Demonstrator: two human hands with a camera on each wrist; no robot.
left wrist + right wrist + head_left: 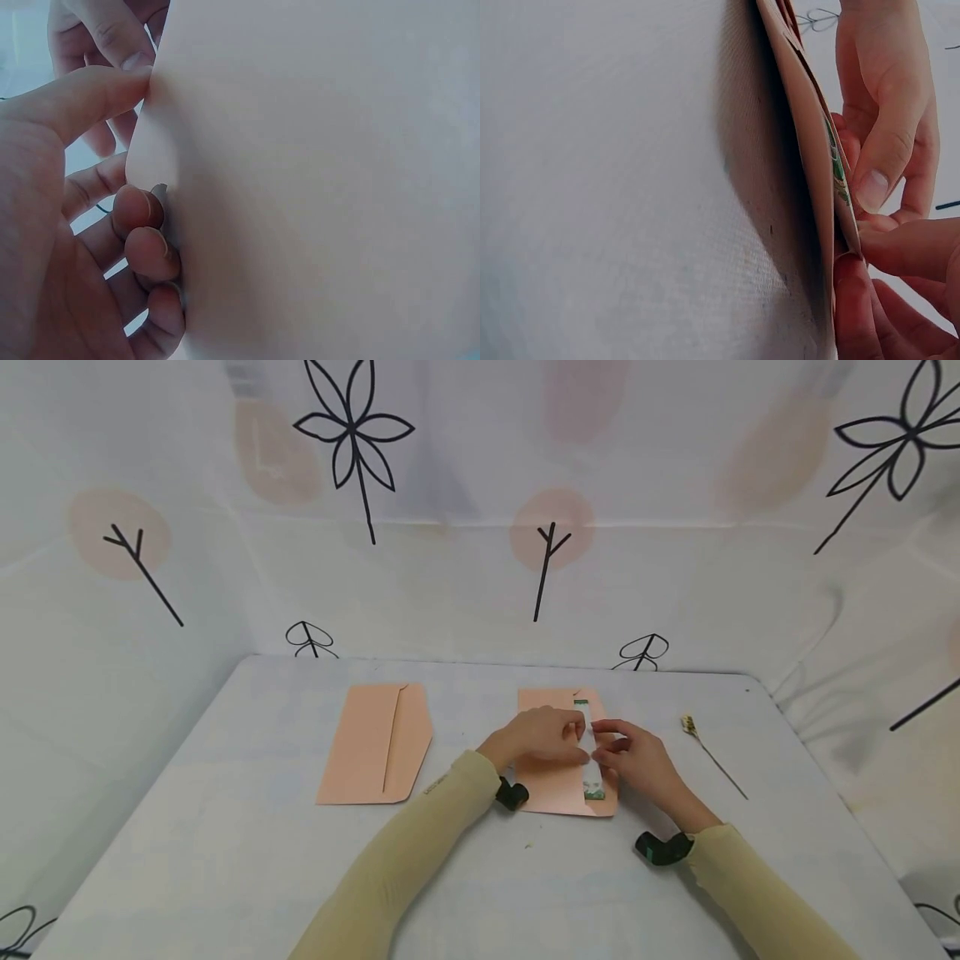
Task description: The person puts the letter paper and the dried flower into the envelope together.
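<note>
A peach envelope (551,797) lies under both hands, its opening along the right side. A white card with green patterned ends (592,783) shows as a narrow strip in that opening; its green print (836,161) appears between the paper layers in the right wrist view. My left hand (543,735) pinches the envelope's edge, thumb on the paper and other fingers curled at the rim (154,82). From the right side, my right hand (637,764) pinches the edge with thumb and index finger, close to the left fingertips. Part of the card is hidden inside the envelope.
Another peach envelope (360,743) lies to the left, its flap toward the right. A thin stem with a small yellowish flower head (688,725) lies to the right. The white table (225,860) meets a patterned cloth backdrop (450,585) at the back.
</note>
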